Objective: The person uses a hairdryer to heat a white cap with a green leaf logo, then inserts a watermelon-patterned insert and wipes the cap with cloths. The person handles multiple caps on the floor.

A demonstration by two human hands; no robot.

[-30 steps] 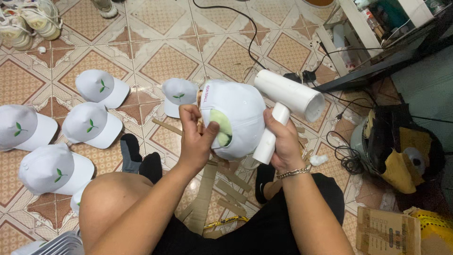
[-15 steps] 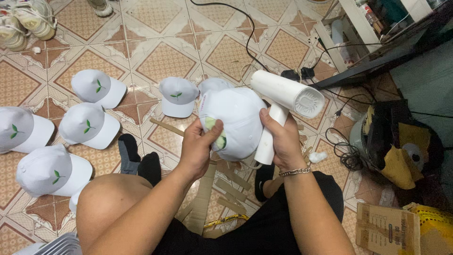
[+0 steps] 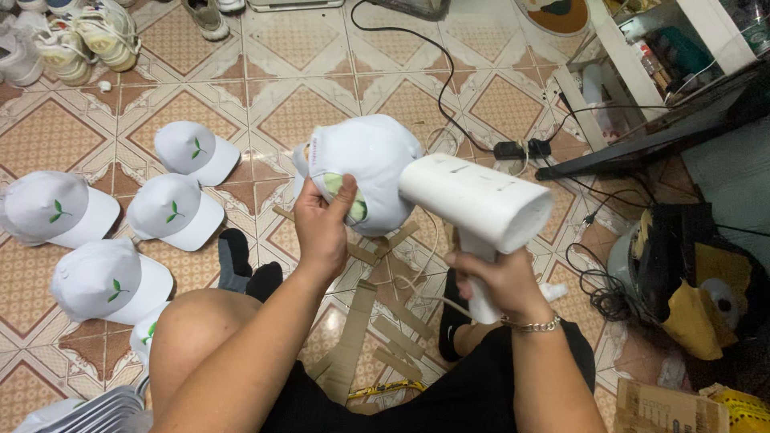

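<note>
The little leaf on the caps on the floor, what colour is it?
Green, on white caps; the head view shows it.

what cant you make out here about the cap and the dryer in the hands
Head view only:
- Green patch on the held cap: mostly covered by the left hand thumb.
- Hair dryer nozzle: faces away, and the cap hides it.
- Dryer handle and switch: wrapped by the right hand.
- Cap at the knee: half hidden by the leg.

The tiled floor (image 3: pixel 241 88) carries four white caps (image 3: pixel 172 210) at left, cardboard strips (image 3: pixel 377 321) near, and shoes (image 3: pixel 72 40) far left.
</note>
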